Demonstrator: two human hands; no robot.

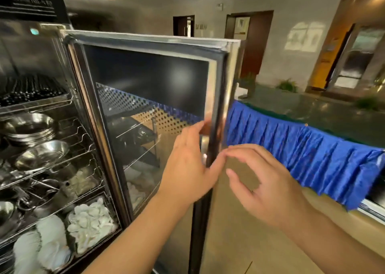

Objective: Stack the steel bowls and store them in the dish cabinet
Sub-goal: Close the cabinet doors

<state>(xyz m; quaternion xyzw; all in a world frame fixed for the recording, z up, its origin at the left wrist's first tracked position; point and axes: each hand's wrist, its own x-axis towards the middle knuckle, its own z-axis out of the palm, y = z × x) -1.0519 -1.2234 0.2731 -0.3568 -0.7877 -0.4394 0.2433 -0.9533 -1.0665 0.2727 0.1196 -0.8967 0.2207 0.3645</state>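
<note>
Left hand (pixel 188 161) grips the open cabinet door (pixel 150 107) edge; right hand (pixel 268 188) hovers beside it.

You are facing a large hall with pale grey walls (pixel 277 50) and a beige tiled floor (pixel 239 242). Two dark brown doorways (pixel 253 42) break the far wall, the nearer one with its door ajar. To your right runs a long table (pixel 325 109) topped in dark green, its edge hung with a pleated blue skirt (pixel 302 159). Potted plants (pixel 287 85) stand behind it. A patch of window-shaped light (pixel 304 37) falls on the wall, beside an orange-framed entrance (pixel 331 59).
</note>
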